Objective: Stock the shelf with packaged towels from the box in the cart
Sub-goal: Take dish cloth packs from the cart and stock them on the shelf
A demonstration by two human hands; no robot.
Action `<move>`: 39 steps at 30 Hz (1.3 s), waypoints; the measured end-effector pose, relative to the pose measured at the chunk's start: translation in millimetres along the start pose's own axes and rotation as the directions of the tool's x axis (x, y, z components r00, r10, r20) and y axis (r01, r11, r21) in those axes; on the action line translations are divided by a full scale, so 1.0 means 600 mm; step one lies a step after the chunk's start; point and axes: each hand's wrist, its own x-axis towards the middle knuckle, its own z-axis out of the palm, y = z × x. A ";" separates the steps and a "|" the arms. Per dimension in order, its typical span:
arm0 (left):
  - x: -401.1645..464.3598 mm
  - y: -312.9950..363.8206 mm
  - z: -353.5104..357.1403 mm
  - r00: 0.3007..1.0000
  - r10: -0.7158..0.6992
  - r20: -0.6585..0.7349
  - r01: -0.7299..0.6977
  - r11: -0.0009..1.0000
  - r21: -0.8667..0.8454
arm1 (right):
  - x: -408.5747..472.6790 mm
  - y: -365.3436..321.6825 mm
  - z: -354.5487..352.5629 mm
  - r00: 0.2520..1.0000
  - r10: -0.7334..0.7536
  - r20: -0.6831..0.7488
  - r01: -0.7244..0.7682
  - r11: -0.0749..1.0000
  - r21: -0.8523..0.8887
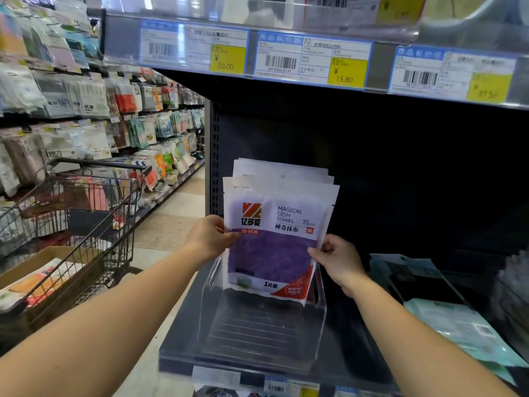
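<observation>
Towels (pixel 274 224), a stack, pinched by left hand (pixel 207 239) and right hand (pixel 337 260) over clear tray (pixel 320 325) on dark shelf (pixel 183 333), centre frame; cart (pixel 86 224) at left.

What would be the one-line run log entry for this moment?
stage: placing | left hand: holds towel packs | right hand: holds towel packs | target: clear tray, shelf

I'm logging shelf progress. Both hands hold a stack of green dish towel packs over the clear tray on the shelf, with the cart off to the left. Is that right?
Not quite: the dish towel packs are purple, not green, as the head view shows. The rest stands: left hand and right hand hold them over the clear tray, cart to the left.
</observation>
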 end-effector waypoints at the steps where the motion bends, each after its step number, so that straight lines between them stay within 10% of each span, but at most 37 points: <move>1: 0.000 0.001 0.001 1.000 0.008 -0.005 -0.008 1.000 0.007 | 0.001 0.001 0.001 1.000 0.005 -0.002 -0.005 1.000 0.000; 31: -0.018 -0.001 -0.004 0.992 0.075 0.102 -0.084 0.992 0.090 | -0.013 -0.033 0.060 0.935 0.113 -0.336 -0.151 0.985 -0.088; 39: -0.052 -0.043 -0.107 0.979 0.158 0.131 -0.203 0.837 0.508 | -0.082 -0.121 0.173 0.997 0.008 -0.077 -0.039 0.911 -0.411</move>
